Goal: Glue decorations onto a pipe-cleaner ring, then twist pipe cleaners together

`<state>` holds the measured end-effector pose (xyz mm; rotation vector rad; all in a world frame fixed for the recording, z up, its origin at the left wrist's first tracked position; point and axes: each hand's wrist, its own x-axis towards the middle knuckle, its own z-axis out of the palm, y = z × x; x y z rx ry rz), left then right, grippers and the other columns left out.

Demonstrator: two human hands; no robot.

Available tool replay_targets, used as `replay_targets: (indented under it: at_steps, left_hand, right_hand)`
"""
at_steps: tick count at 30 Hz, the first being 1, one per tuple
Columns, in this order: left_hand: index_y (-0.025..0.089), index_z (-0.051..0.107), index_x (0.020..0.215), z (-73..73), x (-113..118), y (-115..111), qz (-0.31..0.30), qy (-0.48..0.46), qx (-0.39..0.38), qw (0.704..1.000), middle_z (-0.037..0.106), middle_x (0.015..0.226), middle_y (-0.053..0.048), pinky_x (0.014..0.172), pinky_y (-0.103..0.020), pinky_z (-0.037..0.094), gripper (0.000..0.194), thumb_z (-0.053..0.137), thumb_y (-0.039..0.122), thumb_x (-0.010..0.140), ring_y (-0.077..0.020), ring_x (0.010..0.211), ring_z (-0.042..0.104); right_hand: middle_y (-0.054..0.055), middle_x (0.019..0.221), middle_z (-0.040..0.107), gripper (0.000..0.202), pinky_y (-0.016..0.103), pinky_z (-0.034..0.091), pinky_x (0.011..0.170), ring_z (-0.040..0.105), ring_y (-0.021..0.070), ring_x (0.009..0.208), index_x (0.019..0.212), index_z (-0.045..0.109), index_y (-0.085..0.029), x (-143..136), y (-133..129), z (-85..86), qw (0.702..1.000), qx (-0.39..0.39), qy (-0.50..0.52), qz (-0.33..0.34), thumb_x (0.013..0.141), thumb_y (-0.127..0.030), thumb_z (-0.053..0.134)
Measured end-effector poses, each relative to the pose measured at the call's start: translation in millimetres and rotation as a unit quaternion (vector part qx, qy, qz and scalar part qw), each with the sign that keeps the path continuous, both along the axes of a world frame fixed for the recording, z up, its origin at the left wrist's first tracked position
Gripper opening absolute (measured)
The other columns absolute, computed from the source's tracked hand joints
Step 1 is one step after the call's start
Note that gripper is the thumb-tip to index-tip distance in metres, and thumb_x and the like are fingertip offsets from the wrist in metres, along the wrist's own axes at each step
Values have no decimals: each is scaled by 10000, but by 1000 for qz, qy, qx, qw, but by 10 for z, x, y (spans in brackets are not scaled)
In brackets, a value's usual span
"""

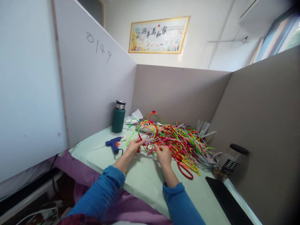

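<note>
My left hand [134, 147] is closed in a pinch on the lower edge of a hoop of twisted pipe cleaners [156, 126], orange, red and green, which stands upright above the table. Lilac and pink strands cross the bottom of the hoop between my hands. Close by on the right, my right hand [163, 155] has thumb and finger pressed together at these strands; whatever sits between its fingertips is too small to make out. Just behind and to the right spreads a tangled pile of colourful pipe cleaners [180, 137].
A blue glue gun [113, 144] lies left of my hands, with a green bottle [118, 117] behind it. Red-handled scissors [185, 171] lie at the right. Beyond them are a clear jar with a black lid [239, 149] and a black flat object [226, 200]. Partition panels [178, 90] surround the table.
</note>
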<state>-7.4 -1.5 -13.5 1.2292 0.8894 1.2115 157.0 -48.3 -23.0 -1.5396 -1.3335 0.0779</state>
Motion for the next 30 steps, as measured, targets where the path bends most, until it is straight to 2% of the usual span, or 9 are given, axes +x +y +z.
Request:
replay_targets:
  at_steps: [2,4,6,7,10,14,20,26,30]
  left_hand:
    - [114,594,775,4,-2,-5,2,8,4,1000,614,689,-9,349,-183,250,415,699,471,594,-17,347,380]
    - [113,594,776,11,-2,-15,2,16,8,1000,610,680,-8,349,-185,250,423,693,483,596,-19,345,378]
    - [114,595,776,19,1,-29,0,27,17,999,597,653,0,352,-188,256,434,690,497,597,-23,347,377]
    - [114,595,773,22,4,-36,-1,33,23,999,582,626,9,355,-188,258,437,689,502,598,-26,348,377]
    - [117,596,761,23,15,-56,-14,60,34,998,519,536,41,359,-184,250,429,687,506,605,-33,353,376]
    - [115,603,793,2,31,-61,-27,83,17,996,556,556,27,361,-192,263,392,676,466,632,-39,351,391]
    - [108,593,904,-24,36,-58,-31,94,-6,995,664,685,-45,356,-202,272,362,654,393,687,-47,332,405]
    - [84,605,813,-9,53,-50,-43,115,-6,992,658,667,-55,372,-210,303,255,651,302,689,-58,347,433]
    - [79,615,776,-33,62,-13,-26,130,-1,991,642,631,-45,378,-210,320,164,605,228,708,-60,356,432]
  right_hand:
    - [100,792,641,376,299,425,677,578,198,702,582,639,-171,17,13,-3,1000,18,-3,8,769,-469,506]
    - [118,963,630,310,299,450,702,594,185,725,801,688,-154,-4,35,-17,998,37,35,48,735,-426,556]
    - [106,971,634,416,294,471,666,606,182,713,1017,644,-153,-51,48,-23,990,25,98,99,705,-425,595]
    - [87,907,646,451,287,472,623,608,184,689,1050,620,-154,-78,48,-21,984,10,133,122,705,-443,598]
    - [37,706,640,377,256,427,498,590,176,587,882,609,-159,-144,29,-5,965,-20,205,165,733,-501,557]
    - [20,574,609,330,249,390,492,557,161,524,667,565,-173,-164,20,-20,977,-6,162,139,761,-488,529]
    - [42,670,657,269,255,411,539,591,173,572,726,565,-181,-179,37,-61,987,19,110,119,782,-439,509]
    - [29,641,645,270,246,407,527,581,166,545,700,536,-195,-241,-9,-25,987,27,100,123,789,-448,498]
    - [27,612,637,238,243,387,519,576,171,545,699,533,-196,-248,1,-63,992,22,63,105,790,-412,492]
